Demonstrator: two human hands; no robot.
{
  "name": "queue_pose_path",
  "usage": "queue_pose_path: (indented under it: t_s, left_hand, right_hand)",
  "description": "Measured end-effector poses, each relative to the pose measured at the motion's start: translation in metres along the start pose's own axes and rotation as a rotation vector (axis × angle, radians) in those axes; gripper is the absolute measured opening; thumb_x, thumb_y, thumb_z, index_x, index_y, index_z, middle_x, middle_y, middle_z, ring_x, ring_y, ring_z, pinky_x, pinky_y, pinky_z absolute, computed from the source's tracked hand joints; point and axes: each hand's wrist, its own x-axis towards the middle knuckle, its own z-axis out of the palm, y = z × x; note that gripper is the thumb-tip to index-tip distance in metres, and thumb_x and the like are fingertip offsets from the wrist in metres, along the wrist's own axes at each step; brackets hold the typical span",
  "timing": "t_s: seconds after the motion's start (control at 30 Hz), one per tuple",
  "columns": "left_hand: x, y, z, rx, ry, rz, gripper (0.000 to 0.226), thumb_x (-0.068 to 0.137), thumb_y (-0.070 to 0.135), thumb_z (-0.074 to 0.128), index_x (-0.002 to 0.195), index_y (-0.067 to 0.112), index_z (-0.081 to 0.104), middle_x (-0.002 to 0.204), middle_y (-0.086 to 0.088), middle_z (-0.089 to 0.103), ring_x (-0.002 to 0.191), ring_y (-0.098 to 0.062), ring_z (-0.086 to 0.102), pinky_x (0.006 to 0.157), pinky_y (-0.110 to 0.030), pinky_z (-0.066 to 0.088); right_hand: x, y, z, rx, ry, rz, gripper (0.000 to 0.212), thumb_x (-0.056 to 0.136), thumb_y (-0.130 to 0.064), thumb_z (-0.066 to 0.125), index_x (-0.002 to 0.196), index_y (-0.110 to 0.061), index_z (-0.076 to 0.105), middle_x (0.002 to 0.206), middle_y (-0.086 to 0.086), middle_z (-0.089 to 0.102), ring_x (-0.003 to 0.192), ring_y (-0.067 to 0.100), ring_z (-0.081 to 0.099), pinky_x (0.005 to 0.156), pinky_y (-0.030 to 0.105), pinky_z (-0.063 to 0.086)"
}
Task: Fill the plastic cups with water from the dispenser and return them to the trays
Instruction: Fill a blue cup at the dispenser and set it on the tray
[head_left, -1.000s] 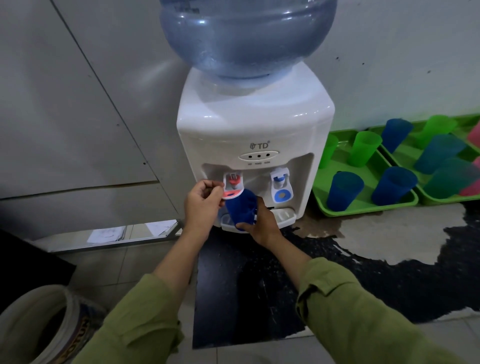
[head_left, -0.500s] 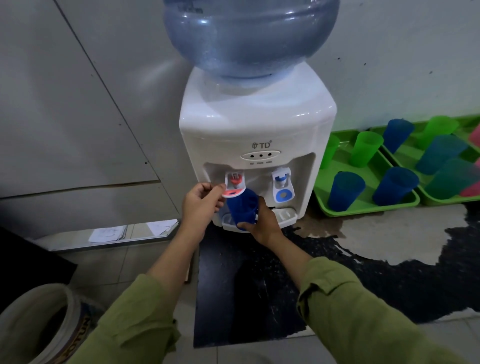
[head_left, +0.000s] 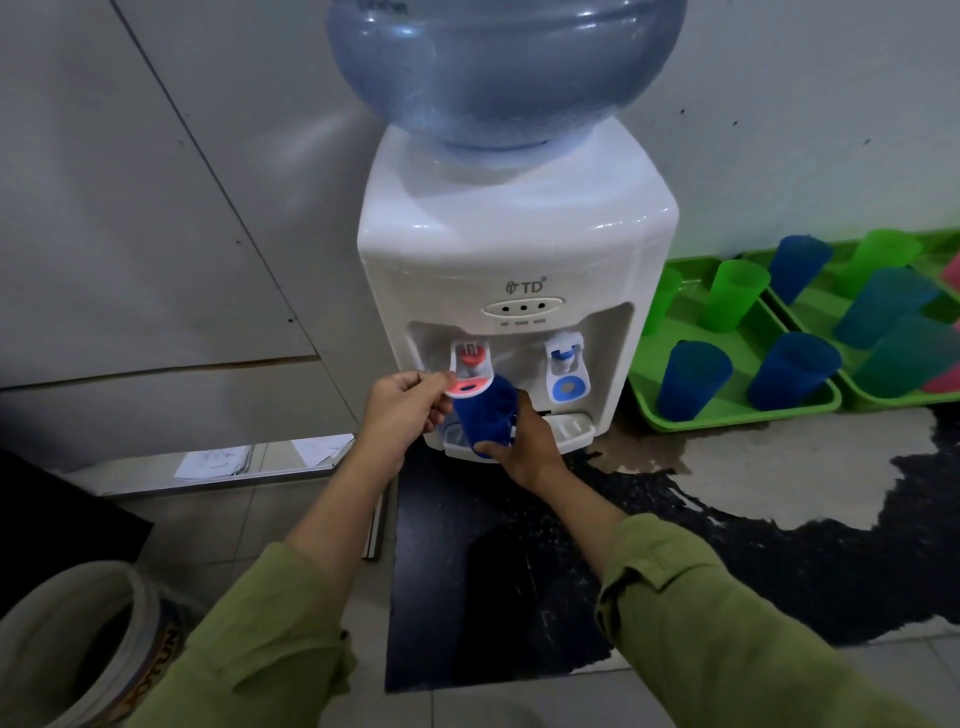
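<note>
Blue plastic cup (head_left: 485, 415) sits upright under the red tap lever (head_left: 470, 376) of the white water dispenser (head_left: 514, 249), its rim just beneath the lever's paddle and above the drip tray (head_left: 571, 428). The right hand (head_left: 524, 447) holds it from 5 o'clock, its grip wrapped round the cup's lower wall. The left hand (head_left: 402, 410), at 9 o'clock of the cup, has its grip pinched narrow on the lever's edge, fingers curled. Whether water is running cannot be told. The blue tap (head_left: 567, 369), at 3 o'clock of the red one, is untouched. A bluish water bottle (head_left: 504, 67) stands upturned on the dispenser's top. At 3 o'clock of the dispenser lie two green trays: the nearer tray (head_left: 737, 420) carries blue tray cups (head_left: 693, 379) and green tray cups (head_left: 735, 293), and the farther tray (head_left: 883, 401) carries more cups, blurred at the edge. A pale bucket (head_left: 67, 649) stands at 7 o'clock of the view.
</note>
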Motion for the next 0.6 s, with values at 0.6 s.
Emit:
queue_pose_path:
  t_s: [0.6]
  left_hand:
    - [0.029,-0.043,0.014,0.431,0.010,0.304,0.016,0.089,0.014,0.059,0.074,0.014,0.061,0.065,-0.001,0.062,0.060,-0.014,0.057,0.059,-0.018,0.044]
  right_hand:
    - [0.000,0.004,0.001,0.011,0.013,-0.061,0.075,0.070,-0.012,0.078,0.132,-0.015,0.036,0.133,0.004,0.051,0.120,0.020,0.050,0.096,0.025,0.041]
